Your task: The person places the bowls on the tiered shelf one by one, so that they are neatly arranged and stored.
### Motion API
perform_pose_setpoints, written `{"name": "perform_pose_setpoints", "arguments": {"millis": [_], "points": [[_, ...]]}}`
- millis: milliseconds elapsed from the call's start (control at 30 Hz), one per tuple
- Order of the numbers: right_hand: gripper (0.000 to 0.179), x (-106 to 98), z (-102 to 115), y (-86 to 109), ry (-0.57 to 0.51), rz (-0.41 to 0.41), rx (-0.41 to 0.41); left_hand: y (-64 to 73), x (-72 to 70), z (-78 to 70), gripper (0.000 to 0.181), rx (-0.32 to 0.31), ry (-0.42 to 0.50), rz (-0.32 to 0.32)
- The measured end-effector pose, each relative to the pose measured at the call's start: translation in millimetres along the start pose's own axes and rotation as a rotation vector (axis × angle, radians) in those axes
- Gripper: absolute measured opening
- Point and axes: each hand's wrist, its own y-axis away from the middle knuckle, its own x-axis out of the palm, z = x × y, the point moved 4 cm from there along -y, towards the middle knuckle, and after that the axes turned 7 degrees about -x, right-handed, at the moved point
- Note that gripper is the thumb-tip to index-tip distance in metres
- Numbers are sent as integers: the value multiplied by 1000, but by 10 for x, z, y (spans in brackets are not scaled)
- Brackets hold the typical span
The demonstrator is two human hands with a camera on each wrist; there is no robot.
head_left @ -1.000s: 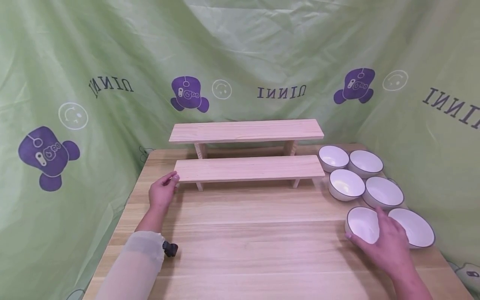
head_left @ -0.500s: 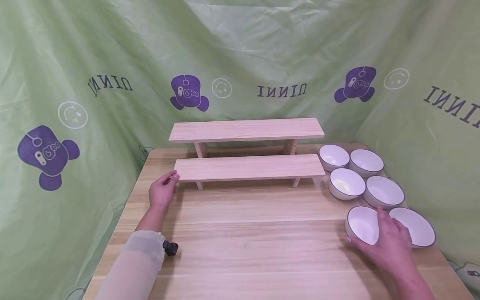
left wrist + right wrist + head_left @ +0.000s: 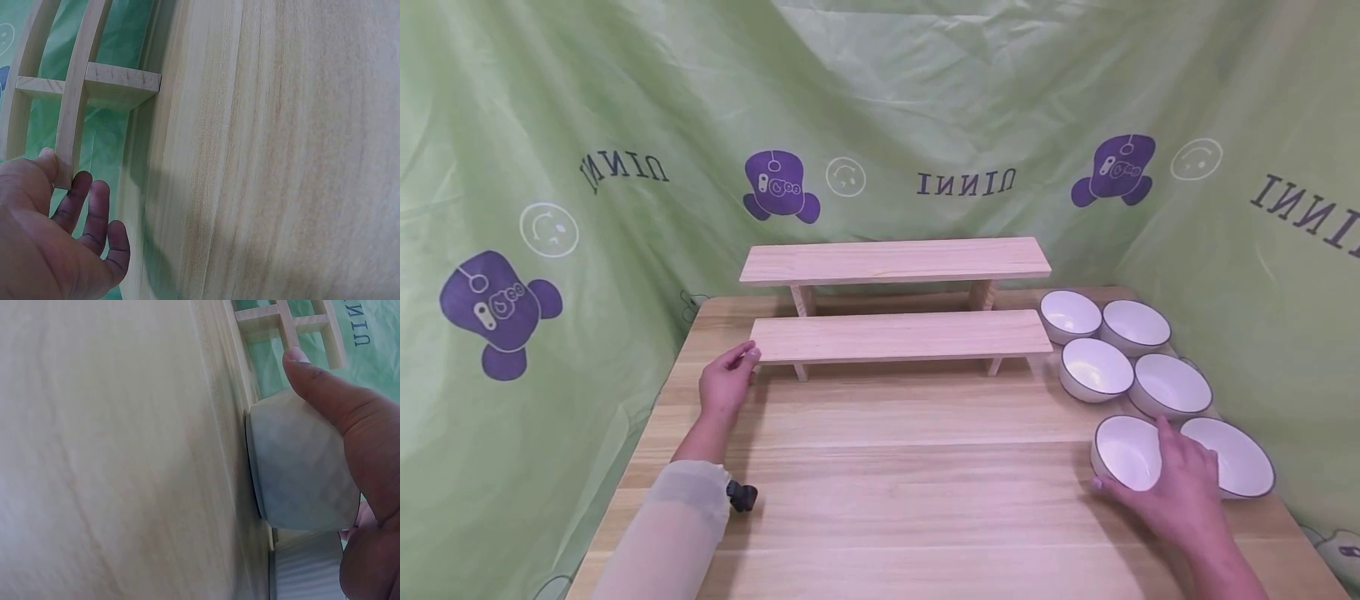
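Observation:
At the left end of the lower tier of a two-tier wooden stand [image 3: 901, 335], my left hand [image 3: 727, 387] pinches the board's corner. The left wrist view shows the thumb against one face of the board [image 3: 74, 119] and a fingertip on the other, remaining fingers loosely bent. On the right, my right hand [image 3: 1183, 492] grips the nearest white dark-rimmed bowl [image 3: 1126, 454], thumb on its near left side and fingers on its right. From the right wrist, the outer wall of this bowl [image 3: 303, 465] shows a faceted texture; most fingers are hidden behind it.
Several more white bowls [image 3: 1096, 367] stand in two columns along the right side of the wooden table [image 3: 910, 492]. One bowl [image 3: 1228, 458] sits close beside the gripped one. A green printed cloth [image 3: 880, 100] hangs behind and around both sides.

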Motion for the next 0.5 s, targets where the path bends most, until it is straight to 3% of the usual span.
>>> {"name": "perform_pose_setpoints", "arguments": {"millis": [500], "points": [[137, -37, 50, -4, -58, 5, 69, -8, 6, -3, 45, 9, 2, -6]]}}
